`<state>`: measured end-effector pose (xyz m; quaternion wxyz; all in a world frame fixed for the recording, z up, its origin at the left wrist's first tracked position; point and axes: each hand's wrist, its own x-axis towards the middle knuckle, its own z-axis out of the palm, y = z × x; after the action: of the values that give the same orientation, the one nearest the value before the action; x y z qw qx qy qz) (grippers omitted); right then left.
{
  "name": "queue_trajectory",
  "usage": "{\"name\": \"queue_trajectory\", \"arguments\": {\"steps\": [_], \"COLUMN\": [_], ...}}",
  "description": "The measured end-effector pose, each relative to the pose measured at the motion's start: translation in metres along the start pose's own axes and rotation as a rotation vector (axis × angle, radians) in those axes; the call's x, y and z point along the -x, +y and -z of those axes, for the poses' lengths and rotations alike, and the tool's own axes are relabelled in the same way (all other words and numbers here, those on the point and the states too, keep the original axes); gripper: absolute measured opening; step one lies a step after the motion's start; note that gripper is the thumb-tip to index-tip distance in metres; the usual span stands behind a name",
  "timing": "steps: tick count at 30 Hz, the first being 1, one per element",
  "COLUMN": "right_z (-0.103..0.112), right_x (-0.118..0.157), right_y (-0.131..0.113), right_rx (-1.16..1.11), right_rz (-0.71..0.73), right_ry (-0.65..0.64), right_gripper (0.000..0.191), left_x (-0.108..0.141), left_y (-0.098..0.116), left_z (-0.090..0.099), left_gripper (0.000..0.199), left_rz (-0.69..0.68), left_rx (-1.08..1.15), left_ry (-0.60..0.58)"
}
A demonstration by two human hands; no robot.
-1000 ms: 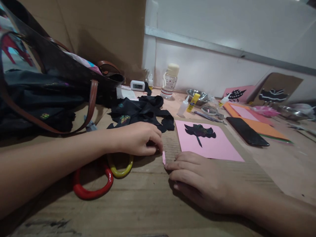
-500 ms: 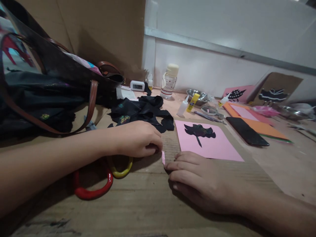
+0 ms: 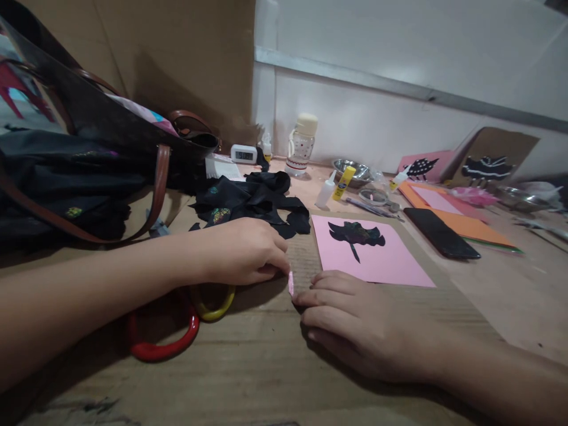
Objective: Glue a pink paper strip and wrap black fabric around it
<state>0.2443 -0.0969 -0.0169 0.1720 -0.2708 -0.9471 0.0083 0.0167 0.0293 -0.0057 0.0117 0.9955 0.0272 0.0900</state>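
A small, shiny pink strip (image 3: 290, 283) spans the gap between my two hands, low over the cardboard (image 3: 248, 361). My left hand (image 3: 251, 251) is closed, with its fingertips at the strip's upper end. The fingertips of my right hand (image 3: 350, 322) pinch the lower end, its thumb mostly hidden. Just beyond the right hand lies a pink card (image 3: 390, 260) bearing a black cut-out shape with a stem (image 3: 357, 234). Under my left forearm are the red and yellow handles of scissors (image 3: 164, 349); their blades are hidden.
Black fabric scraps (image 3: 248, 201) lie behind my left hand, beside a dark bag (image 3: 110, 124) with brown straps. A bottle (image 3: 302, 145), a glue stick (image 3: 344, 182), a glue bottle (image 3: 326, 190) and a metal bowl (image 3: 352, 171) stand farther back. A phone (image 3: 439, 232) lies right of the card.
My left fingertips have straightened a little and come down onto the strip's upper end. The strip looks slightly narrower. My right hand stays at its lower end; the view shifts slightly.
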Motion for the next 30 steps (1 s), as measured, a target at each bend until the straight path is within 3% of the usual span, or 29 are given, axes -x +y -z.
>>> {"name": "queue_trajectory", "arguments": {"steps": [8, 13, 16, 21, 24, 26, 30], "right_z": [0.001, 0.005, 0.006, 0.002, 0.001, 0.002, 0.005], "right_x": [0.005, 0.004, 0.003, 0.007, 0.012, 0.014, 0.013], "right_y": [0.004, 0.002, 0.0, 0.005, 0.014, 0.021, 0.032], "right_rx": [-0.001, -0.022, -0.038, -0.091, -0.123, -0.129, -0.183], "right_rz": [0.121, 0.17, 0.146, 0.129, 0.013, -0.121, -0.451], "right_ry": [-0.047, -0.074, -0.063, -0.011, 0.074, 0.059, -0.166], "right_gripper": [0.026, 0.025, 0.023, 0.018, 0.012, 0.015, 0.078], "left_x": [-0.002, 0.0, 0.001, 0.002, 0.001, -0.001, -0.002], "left_y": [0.004, -0.007, -0.015, -0.02, -0.019, -0.018, -0.02], "left_z": [0.0, -0.007, -0.011, -0.012, -0.012, -0.009, 0.009], "left_gripper": [0.019, 0.026, 0.029, 0.024, 0.021, 0.024, 0.036], "left_rz": [0.019, 0.101, 0.217, 0.373, 0.476, 0.566, 0.732], "left_rx": [-0.051, 0.289, 0.527, 0.639, 0.616, 0.59, 0.43], "left_ry": [-0.039, 0.064, 0.056, 0.037, 0.09, 0.145, 0.246]}}
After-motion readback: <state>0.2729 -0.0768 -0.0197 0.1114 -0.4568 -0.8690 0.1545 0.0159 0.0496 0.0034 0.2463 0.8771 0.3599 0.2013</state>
